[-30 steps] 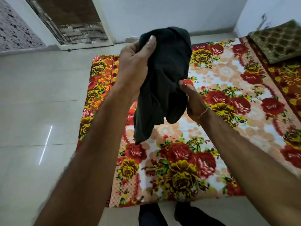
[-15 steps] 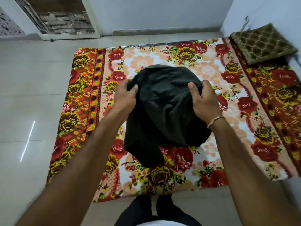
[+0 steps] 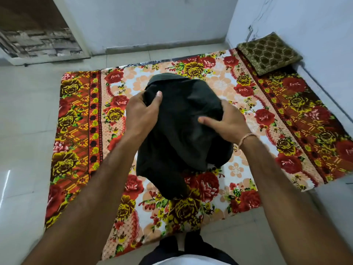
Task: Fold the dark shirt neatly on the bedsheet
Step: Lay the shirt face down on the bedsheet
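Note:
The dark shirt (image 3: 181,131) is a bunched, rumpled mass over the middle of the floral bedsheet (image 3: 248,104). Whether it rests on the sheet or hangs just above it I cannot tell. My left hand (image 3: 142,113) grips its upper left edge, thumb on top of the cloth. My right hand (image 3: 225,121) grips its right side, thumb pressed across the fabric; a thread band circles that wrist. A loose end of the shirt trails toward me. My fingers are hidden under the cloth.
The bedsheet lies on a pale tiled floor (image 3: 24,115). A folded olive patterned cloth (image 3: 269,52) sits at the sheet's far right corner by the wall (image 3: 305,25). A doorway (image 3: 36,35) opens at the far left. My legs (image 3: 189,249) stand at the sheet's near edge.
The shirt came down from in front of the camera to the bedsheet. My hands moved apart to its two sides, and my right thumb has slid further onto the cloth.

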